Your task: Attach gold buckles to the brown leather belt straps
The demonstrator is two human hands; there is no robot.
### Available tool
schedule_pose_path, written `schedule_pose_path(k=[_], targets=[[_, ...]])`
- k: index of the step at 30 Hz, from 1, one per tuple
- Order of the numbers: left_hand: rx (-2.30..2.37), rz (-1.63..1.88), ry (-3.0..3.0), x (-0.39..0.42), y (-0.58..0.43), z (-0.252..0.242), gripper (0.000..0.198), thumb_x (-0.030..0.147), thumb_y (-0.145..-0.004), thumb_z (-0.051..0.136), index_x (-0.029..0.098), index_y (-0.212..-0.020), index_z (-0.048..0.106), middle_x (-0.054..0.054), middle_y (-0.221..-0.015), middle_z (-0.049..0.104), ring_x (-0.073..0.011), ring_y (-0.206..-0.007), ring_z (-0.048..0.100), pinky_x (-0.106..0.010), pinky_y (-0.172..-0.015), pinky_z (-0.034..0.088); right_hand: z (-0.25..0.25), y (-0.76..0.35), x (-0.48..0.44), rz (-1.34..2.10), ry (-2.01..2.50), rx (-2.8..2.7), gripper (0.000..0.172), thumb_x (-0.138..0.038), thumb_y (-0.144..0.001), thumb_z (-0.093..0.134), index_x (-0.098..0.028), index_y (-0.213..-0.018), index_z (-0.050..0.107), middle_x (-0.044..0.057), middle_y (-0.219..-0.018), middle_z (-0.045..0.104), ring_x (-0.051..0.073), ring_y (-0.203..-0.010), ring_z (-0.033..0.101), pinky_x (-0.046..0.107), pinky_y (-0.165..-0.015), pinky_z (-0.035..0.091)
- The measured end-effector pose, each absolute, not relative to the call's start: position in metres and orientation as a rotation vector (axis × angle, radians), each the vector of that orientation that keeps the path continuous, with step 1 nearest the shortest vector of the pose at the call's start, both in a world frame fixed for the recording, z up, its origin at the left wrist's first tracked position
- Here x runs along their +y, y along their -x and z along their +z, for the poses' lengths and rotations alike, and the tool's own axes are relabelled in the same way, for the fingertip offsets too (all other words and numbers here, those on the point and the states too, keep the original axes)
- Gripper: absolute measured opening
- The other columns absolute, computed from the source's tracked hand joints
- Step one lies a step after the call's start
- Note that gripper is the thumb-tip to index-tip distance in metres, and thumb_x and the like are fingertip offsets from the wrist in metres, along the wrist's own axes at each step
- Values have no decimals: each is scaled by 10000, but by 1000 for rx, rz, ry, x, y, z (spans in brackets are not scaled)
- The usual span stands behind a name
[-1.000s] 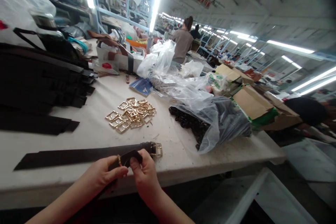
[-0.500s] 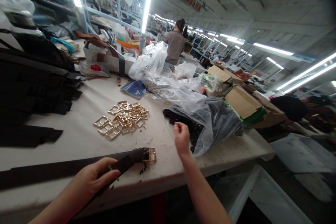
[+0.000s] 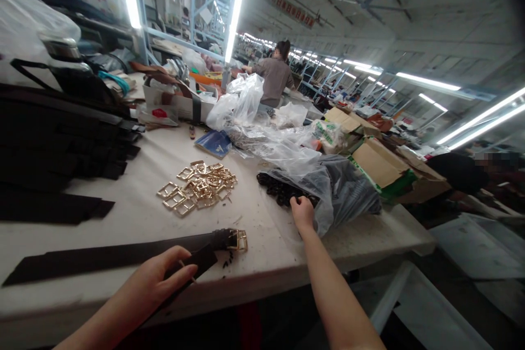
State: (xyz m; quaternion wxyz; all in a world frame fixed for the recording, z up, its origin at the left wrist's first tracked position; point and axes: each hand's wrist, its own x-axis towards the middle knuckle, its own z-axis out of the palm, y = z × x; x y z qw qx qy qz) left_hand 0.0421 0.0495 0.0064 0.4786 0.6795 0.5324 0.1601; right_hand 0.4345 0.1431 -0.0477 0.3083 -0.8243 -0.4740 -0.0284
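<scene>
Right hand (image 3: 302,212), on the strap (image 3: 205,260) a second ago, has moved to the black pieces (image 3: 279,188), right of the buckle pile (image 3: 200,186).
Its fingers are curled; cannot tell if gripping. Left hand (image 3: 162,276) pinches the strap, on the pile's near side, as lies a buckled belt (image 3: 123,256).

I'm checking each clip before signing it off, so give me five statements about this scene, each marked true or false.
1. The left hand holds a flat dark strap. True.
2. A pile of square gold metal buckles lies on the white-covered table. True.
3. The right hand is in that pile. False: it is at the heap of small black pieces by the translucent plastic bag.
4. A second dark strap lies on the table. True.
5. The flat rectangular item beyond the buckles is red. False: it is blue.
</scene>
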Motion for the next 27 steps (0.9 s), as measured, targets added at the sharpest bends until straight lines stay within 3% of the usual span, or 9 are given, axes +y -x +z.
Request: schedule_pose_path(k=[2,5,8,15,21,27], targets=[[1298,397,-1652,47,-40,9,331,509,-753,478,199,-849,541,22,-644,636,-168,-594,582,-211,-518,408,-46,-432,143,-79,2164,-1283,115,-217,-729,496,-132,-751,571,51,-743,569,172,-725,514,289,-696,378],[1300,423,-1642,42,-39,13,312,502,-754,478,204,-814,548,33,-613,620,-163,-578,575,-205,-500,394,-44,-424,142,-54,2126,-1357,191,-156,-673,480,-130,-830,584,79,-806,574,190,-752,516,281,-703,371],[1293,442,-1644,40,-40,15,291,485,-754,483,204,-788,551,33,-632,630,-165,-605,582,-207,-534,400,-42,-410,141,5,2074,-1436,184,-166,-678,475,-147,-811,601,85,-840,564,192,-751,516,285,-703,365],[1323,448,-1679,40,-42,13,272,461,-758,481,203,-791,562,25,-676,633,-169,-646,579,-220,-582,393,-36,-350,135,278,1876,-1512,133,-200,-670,500,-170,-783,564,29,-729,554,172,-694,513,281,-671,387],[1488,569,-1779,45,-52,23,227,410,-797,441,209,-850,531,29,-600,578,-158,-568,548,-227,-551,354,-13,-250,99,740,1546,-1600,94,-275,-712,507,-181,-711,504,-43,-582,498,114,-536,478,219,-513,390],[1695,517,-1818,57,-49,26,223,402,-806,410,219,-863,525,27,-607,565,-147,-535,529,-218,-522,320,7,-211,66,1411,1285,-1330,158,-266,-645,624,-174,-717,518,-47,-606,528,102,-551,484,219,-526,394]])
